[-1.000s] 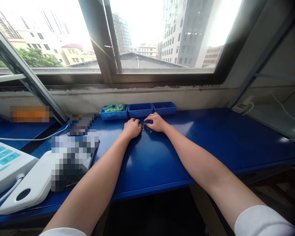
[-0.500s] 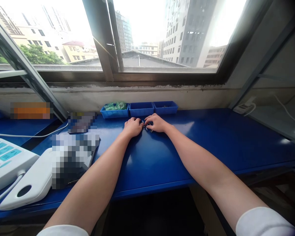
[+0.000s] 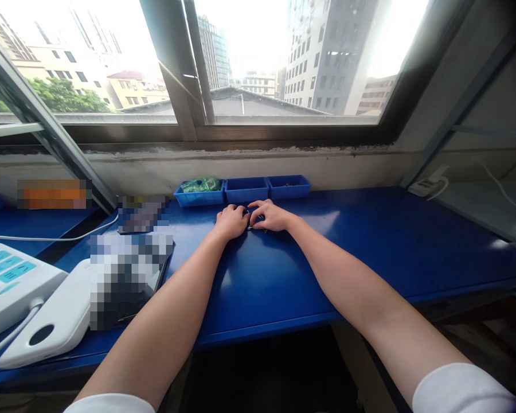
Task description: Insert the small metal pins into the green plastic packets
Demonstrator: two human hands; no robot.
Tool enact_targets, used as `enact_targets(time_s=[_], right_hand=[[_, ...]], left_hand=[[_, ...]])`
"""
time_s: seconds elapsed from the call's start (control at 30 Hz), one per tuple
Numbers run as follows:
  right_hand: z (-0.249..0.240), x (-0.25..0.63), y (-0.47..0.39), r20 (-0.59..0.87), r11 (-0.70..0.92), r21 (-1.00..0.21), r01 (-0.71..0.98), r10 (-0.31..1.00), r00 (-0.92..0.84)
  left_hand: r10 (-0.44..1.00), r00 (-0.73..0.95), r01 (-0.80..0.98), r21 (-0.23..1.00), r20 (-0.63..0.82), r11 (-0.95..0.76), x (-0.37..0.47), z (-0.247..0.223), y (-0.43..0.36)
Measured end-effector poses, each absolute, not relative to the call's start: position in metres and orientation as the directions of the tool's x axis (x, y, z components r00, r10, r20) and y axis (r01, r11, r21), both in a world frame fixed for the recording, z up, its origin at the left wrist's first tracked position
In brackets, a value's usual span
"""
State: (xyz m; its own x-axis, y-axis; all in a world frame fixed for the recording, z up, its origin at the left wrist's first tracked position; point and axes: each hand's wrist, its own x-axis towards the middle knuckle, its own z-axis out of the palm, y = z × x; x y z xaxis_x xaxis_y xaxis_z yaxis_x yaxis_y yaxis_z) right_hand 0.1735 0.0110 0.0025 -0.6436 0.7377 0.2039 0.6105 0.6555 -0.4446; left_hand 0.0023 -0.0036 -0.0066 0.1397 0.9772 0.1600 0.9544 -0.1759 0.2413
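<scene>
Several small thin pieces [image 3: 261,218], some shiny, lie on the blue table [image 3: 258,287] between my hands, partly covered by the fingers. My left hand [image 3: 233,222] rests on the table with its fingers bent together at the left edge of these pieces; what it holds, if anything, is hidden. From the right, my right hand [image 3: 270,216] reaches over them, thumb and fingers curved, its fingertips nearly meeting the left hand. Whether a piece sits between its fingertips is too small to tell.
Behind the hands stand three blue bins: one with green bags [image 3: 201,184], a middle bin [image 3: 246,195] and a right bin [image 3: 289,194] with small dark pieces. A white power strip [image 3: 15,275] and a white device [image 3: 51,321] lie at left.
My right hand has shifted slightly left, its fingertips closer to my left hand. The small pieces between the hands are more covered now.
</scene>
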Motion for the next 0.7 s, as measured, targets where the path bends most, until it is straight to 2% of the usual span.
enact_targets(time_s=[0.1,0.2,0.3,0.4,0.57,0.7], right_hand=[[0.004,0.173,0.010,0.182,0.627,-0.466,0.624,0.758,-0.626],[0.003,0.172,0.012,0.271,0.637,-0.518,0.570,0.755,-0.597],[0.001,0.173,0.018,0.349,0.626,-0.637,0.450,0.755,-0.555],[-0.002,0.175,0.024,0.357,0.544,-0.751,0.373,0.811,-0.464],[-0.003,0.177,0.027,0.391,0.514,-0.782,0.353,0.845,-0.365],[-0.001,0.176,0.023,0.355,0.489,-0.800,0.348,0.853,-0.383]], left_hand=[[0.976,0.142,0.948,0.260,0.167,-0.183,0.001,-0.007,-0.003],[0.966,0.125,0.921,0.336,0.224,-0.197,0.001,-0.006,0.000],[0.927,0.056,0.841,0.482,0.372,-0.244,0.000,-0.002,0.002],[0.857,0.052,0.720,0.575,0.513,-0.388,0.002,0.001,-0.001],[0.770,0.234,0.641,0.501,0.594,-0.581,0.006,0.001,-0.007],[0.769,0.246,0.688,0.453,0.590,-0.567,0.006,0.002,-0.007]])
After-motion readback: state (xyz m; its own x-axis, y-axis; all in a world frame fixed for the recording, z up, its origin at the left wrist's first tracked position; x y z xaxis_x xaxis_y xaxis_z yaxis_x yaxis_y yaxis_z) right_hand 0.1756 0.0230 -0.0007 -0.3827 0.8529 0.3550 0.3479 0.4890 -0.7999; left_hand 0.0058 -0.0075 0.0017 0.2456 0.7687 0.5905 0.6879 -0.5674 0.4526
